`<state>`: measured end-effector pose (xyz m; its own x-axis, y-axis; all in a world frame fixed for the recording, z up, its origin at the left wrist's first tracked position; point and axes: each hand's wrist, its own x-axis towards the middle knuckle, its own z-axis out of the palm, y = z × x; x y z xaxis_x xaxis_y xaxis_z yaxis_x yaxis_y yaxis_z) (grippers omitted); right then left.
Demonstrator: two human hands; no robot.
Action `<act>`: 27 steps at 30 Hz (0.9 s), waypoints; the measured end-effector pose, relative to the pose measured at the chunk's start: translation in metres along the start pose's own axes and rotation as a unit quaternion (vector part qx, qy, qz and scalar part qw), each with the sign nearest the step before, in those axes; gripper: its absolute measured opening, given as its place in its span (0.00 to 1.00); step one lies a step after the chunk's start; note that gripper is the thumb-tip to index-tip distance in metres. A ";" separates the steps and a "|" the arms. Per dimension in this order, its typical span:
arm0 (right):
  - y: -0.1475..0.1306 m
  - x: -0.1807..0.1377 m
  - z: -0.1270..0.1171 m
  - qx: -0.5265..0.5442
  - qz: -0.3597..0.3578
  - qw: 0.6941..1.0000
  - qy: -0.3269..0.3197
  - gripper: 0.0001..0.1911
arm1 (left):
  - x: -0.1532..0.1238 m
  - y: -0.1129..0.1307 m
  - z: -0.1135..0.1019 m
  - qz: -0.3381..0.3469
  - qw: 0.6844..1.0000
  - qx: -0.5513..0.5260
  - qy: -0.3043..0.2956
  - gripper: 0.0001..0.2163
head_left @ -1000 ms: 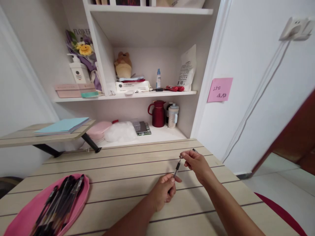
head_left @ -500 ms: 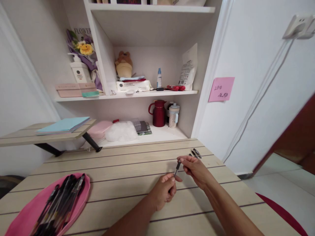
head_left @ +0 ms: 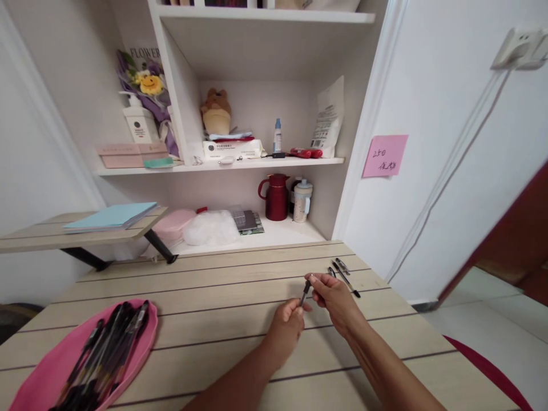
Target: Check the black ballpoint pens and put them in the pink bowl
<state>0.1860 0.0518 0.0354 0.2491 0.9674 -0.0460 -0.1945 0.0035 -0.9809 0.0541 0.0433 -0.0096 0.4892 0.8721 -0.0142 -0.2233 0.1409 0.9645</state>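
The wooden slatted table fills the lower part of the view. At its left corner lies a pink tray full of black pens. Near the middle, the left hand is closed around the lower end of a dark pen (held tilted, above the table). The right hand pinches its upper tip with thumb and forefinger. Just beyond the right hand, loose pen parts lie on the table.

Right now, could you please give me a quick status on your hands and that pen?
Left hand gripping pen low. Right hand pinching its top end. Loose pen parts on table just beyond.
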 end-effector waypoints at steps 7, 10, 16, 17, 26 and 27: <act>-0.006 -0.004 -0.001 0.003 -0.030 0.999 -0.017 0.17 | -0.001 0.005 -0.004 -0.019 0.999 -0.027 -0.043 0.15; -0.011 -0.007 -0.004 0.022 -0.023 0.998 -0.062 0.21 | 0.001 0.008 -0.008 -0.028 0.996 -0.053 -0.069 0.14; -0.007 -0.003 -0.005 0.003 -0.016 0.999 -0.048 0.16 | 0.002 0.007 -0.010 -0.038 0.994 -0.065 -0.082 0.16; -0.007 -0.003 -0.005 0.005 -0.019 0.999 -0.042 0.16 | 0.002 0.007 -0.010 -0.038 0.994 -0.066 -0.084 0.16; -0.010 -0.005 -0.004 0.024 -0.003 0.998 -0.066 0.16 | 0.002 0.007 -0.010 -0.036 0.994 -0.062 -0.085 0.15; -0.009 -0.004 -0.004 0.020 -0.007 0.998 -0.053 0.15 | 0.002 0.007 -0.010 -0.037 0.994 -0.062 -0.085 0.16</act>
<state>0.1903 0.0470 0.0433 0.1496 0.9887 -0.0104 -0.2308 0.0247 -0.9727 0.0451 0.0508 -0.0058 0.6413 0.7668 -0.0279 -0.2794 0.2673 0.9222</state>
